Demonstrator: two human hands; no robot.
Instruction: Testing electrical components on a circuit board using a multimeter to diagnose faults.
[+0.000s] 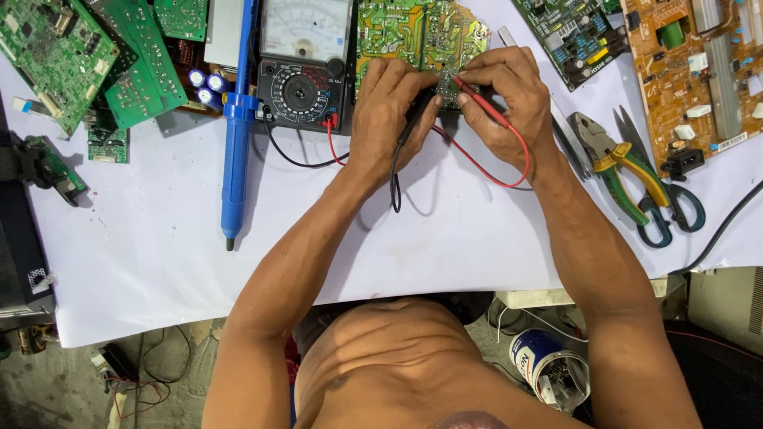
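Probing a small green circuit board (pixel 447 89) is the step in hand here, as far as I can judge from where I stand. The left hand (pixel 391 111) is closed around the black test probe (pixel 415 119), its tip pressed down toward the board; the right hand (pixel 509 99) pinches the red test probe (pixel 481 102) between thumb and fingers, its tip meeting the same board just beside the black one. The board lies on the white-covered counter (pixel 159 270), at its far edge, touching a larger green board (pixel 417 32) behind it, and both hands partly cover it.

Red and black leads (pixel 477 163) loop back across the counter to the analog multimeter (pixel 306 59), which sits just left of the hands. A blue desoldering pump (pixel 236 127) lies left of the meter, and green-and-yellow pliers (pixel 616 163) with scissors (pixel 675 202) rest to the right.

I would say the next move calls for steady tips on two small contact points while the eyes go to the meter's needle; which points are touched I cannot tell, since the fingers hide them. A slip could bridge neighbouring solder joints.
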